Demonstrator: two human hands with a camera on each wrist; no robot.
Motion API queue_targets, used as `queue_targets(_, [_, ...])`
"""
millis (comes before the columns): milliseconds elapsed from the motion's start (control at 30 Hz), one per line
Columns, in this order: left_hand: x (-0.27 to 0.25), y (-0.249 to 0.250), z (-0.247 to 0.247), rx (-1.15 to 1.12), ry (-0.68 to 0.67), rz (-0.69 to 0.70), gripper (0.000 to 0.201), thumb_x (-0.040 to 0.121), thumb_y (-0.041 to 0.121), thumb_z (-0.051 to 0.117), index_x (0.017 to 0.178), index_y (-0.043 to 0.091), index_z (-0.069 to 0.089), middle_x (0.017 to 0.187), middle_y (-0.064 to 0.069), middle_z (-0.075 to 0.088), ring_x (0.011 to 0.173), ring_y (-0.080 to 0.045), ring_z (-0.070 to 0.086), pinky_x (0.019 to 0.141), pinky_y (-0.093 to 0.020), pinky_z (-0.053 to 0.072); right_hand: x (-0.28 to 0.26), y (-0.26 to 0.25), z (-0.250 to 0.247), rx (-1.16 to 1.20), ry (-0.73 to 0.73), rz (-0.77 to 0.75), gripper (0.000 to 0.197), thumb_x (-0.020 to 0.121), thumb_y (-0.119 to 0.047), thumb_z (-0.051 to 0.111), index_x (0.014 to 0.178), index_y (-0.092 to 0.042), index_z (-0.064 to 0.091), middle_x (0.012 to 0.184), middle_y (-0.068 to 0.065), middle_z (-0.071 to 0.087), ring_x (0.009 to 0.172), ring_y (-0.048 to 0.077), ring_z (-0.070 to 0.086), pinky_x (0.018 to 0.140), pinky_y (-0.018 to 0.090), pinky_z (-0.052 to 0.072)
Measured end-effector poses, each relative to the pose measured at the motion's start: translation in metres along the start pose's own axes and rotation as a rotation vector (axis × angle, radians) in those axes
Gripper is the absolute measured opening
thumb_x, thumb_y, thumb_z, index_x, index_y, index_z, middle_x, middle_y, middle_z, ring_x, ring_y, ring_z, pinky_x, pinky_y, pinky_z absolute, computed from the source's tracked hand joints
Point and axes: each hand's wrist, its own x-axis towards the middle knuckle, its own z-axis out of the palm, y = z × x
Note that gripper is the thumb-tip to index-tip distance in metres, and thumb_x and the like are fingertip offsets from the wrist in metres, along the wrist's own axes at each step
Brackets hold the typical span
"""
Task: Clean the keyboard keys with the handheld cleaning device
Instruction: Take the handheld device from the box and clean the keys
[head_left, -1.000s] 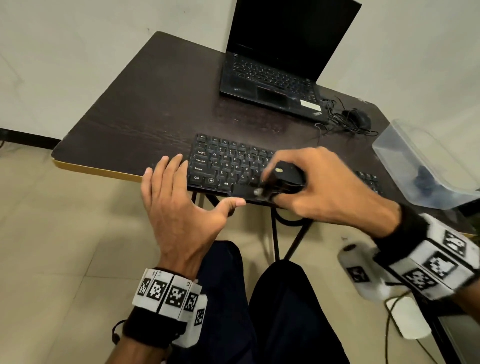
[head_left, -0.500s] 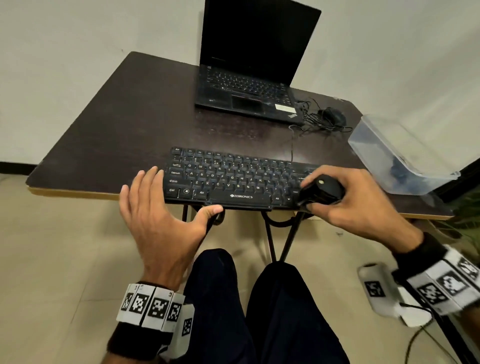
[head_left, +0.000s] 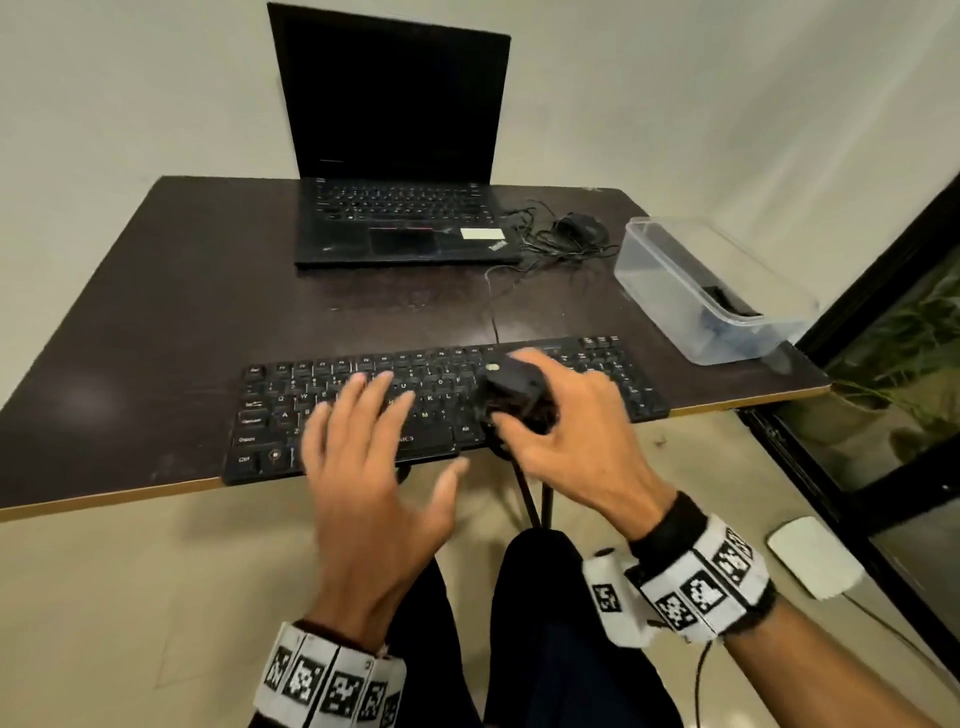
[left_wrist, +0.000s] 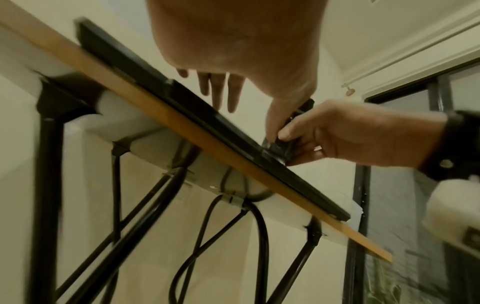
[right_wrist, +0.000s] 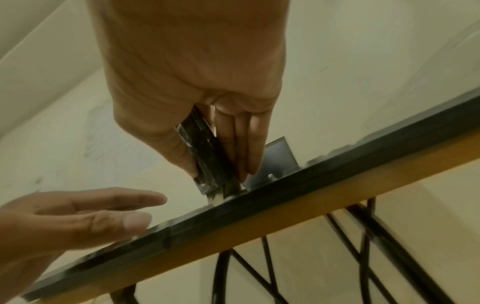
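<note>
We had the keyboard (head_left: 441, 405) sitting right at the near edge of the tabletop (head_left: 182, 312), close enough to reach without stretching. Our right hand (head_left: 566, 436) had its grip curled around the little black cleaning device (head_left: 511, 389), thumb on one side and fingers on the other — its brush end pointing down on the right-middle keys, probably for scrubbing pressure. Our left hand (head_left: 369, 467) hovered over the left keys with its grip spread and empty, probably to steady the board.
</note>
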Motion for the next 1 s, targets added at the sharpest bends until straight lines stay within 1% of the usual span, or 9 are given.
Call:
queue_targets(67, [0.018, 0.01, 0.011, -0.01, -0.131, 0.047, 0.087, 0.077, 0.067, 0.072, 0.138, 0.006, 0.064, 0.157, -0.011, 0.052, 0.154, -0.029, 0.039, 0.128, -0.054, 0.021, -0.011, 0.025, -0.02, -0.045, 0.06, 0.095, 0.038, 0.081, -0.04, 0.073, 0.118, -0.033, 0.069, 0.086, -0.012, 0.079, 0.078, 0.018, 0.077, 0.077, 0.041, 0.063])
queue_targets(200, [0.056, 0.01, 0.03, 0.124, -0.458, 0.08, 0.13, 0.063, 0.1, 0.043, 0.158, 0.01, 0.043, 0.171, -0.009, 0.03, 0.163, -0.024, 0.015, 0.131, -0.05, 0.0, -0.027, 0.06, -0.055, -0.101, 0.14, 0.238, 0.03, 0.084, -0.033, 0.083, 0.112, -0.033, 0.07, 0.091, -0.014, 0.08, 0.088, 0.017, 0.079, 0.079, 0.045, 0.063])
queue_targets(333, [0.08, 0.003, 0.042, 0.187, -0.695, 0.024, 0.157, 0.044, 0.113, 0.022, 0.167, 0.015, 0.02, 0.176, -0.006, 0.014, 0.164, -0.02, 0.0, 0.131, -0.046, -0.011, -0.027, 0.073, -0.067, -0.125, 0.172, 0.294, 0.027, 0.084, -0.026, 0.086, 0.107, -0.027, 0.072, 0.087, -0.012, 0.079, 0.086, 0.023, 0.077, 0.082, 0.045, 0.061])
queue_targets(433, [0.08, 0.0, 0.045, 0.176, -0.707, 0.022, 0.155, 0.047, 0.113, 0.025, 0.166, 0.015, 0.023, 0.174, -0.007, 0.022, 0.163, -0.022, 0.01, 0.132, -0.047, -0.007, -0.025, 0.073, -0.065, -0.126, 0.186, 0.293, 0.026, 0.084, -0.022, 0.086, 0.107, -0.025, 0.073, 0.081, -0.016, 0.073, 0.082, 0.018, 0.075, 0.077, 0.034, 0.057])
queue_targets(533, [0.075, -0.003, 0.044, 0.17, -0.643, 0.043, 0.147, 0.052, 0.111, 0.032, 0.161, 0.012, 0.035, 0.165, -0.004, 0.039, 0.157, -0.022, 0.026, 0.132, -0.047, 0.002, -0.024, 0.075, -0.06, -0.094, 0.232, 0.308, 0.023, 0.083, -0.017, 0.086, 0.102, -0.022, 0.074, 0.074, -0.022, 0.066, 0.075, 0.016, 0.071, 0.073, 0.033, 0.055])
queue_targets(633, [0.074, -0.006, 0.04, 0.169, -0.625, 0.039, 0.147, 0.052, 0.112, 0.032, 0.16, 0.012, 0.038, 0.163, -0.001, 0.041, 0.155, -0.019, 0.029, 0.132, -0.045, 0.004, -0.023, 0.082, -0.059, -0.06, 0.266, 0.374, 0.019, 0.084, -0.019, 0.085, 0.097, -0.023, 0.073, 0.071, -0.024, 0.065, 0.071, 0.014, 0.069, 0.071, 0.031, 0.053])
queue_targets(833, [0.073, -0.021, 0.026, 0.163, -0.621, 0.03, 0.143, 0.055, 0.11, 0.039, 0.159, 0.012, 0.04, 0.162, -0.002, 0.043, 0.155, -0.019, 0.033, 0.132, -0.047, 0.008, -0.02, 0.083, -0.052, 0.052, 0.362, 0.507, 0.021, 0.083, -0.024, 0.085, 0.1, -0.023, 0.074, 0.079, -0.021, 0.071, 0.08, 0.012, 0.075, 0.083, 0.046, 0.064])
queue_targets(900, [0.073, -0.021, 0.026, 0.177, -0.62, 0.033, 0.142, 0.056, 0.11, 0.039, 0.158, 0.012, 0.042, 0.162, -0.003, 0.045, 0.154, -0.019, 0.034, 0.132, -0.047, 0.01, -0.017, 0.065, -0.038, 0.097, 0.344, 0.484, 0.025, 0.081, -0.029, 0.082, 0.106, -0.026, 0.075, 0.085, -0.016, 0.077, 0.081, 0.01, 0.077, 0.082, 0.046, 0.065])
queue_targets(1000, [0.072, -0.021, 0.027, 0.186, -0.609, 0.041, 0.141, 0.056, 0.111, 0.037, 0.155, 0.011, 0.046, 0.159, -0.005, 0.049, 0.151, -0.022, 0.038, 0.131, -0.048, 0.015, -0.021, 0.028, -0.005, 0.079, 0.248, 0.302, 0.038, 0.078, -0.033, 0.074, 0.116, -0.03, 0.073, 0.085, -0.008, 0.081, 0.079, 0.02, 0.078, 0.076, 0.04, 0.064])
